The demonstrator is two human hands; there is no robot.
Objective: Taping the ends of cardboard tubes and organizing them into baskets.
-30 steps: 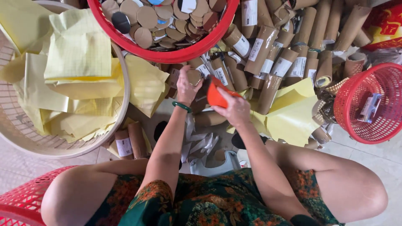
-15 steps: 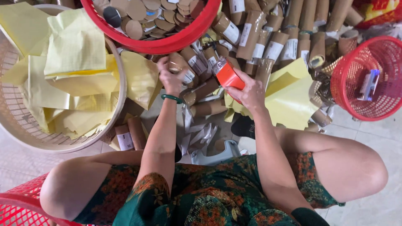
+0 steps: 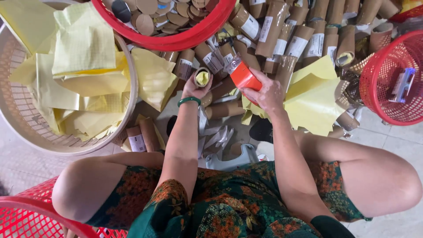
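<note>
Head view: a seated person works over a heap of brown cardboard tubes.

Left hand (image 3: 194, 88) has its fingers closed round a short cardboard tube (image 3: 202, 77) with yellow paper inside, held end-up above the pile of tubes (image 3: 282, 35). Right hand (image 3: 266, 93) grips an orange tape dispenser (image 3: 243, 76) just beside it. Keeping the tube steady and the dispenser square to it looks wise. Yellow sheets fill the beige basket (image 3: 130, 88).

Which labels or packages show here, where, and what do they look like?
White rectangular labels: on brown cardboard tubes piled at top, dark print.
White label: on the tube lying lower left.
Flat pale packet: inside the red mesh basket at right, bluish patch.
</note>
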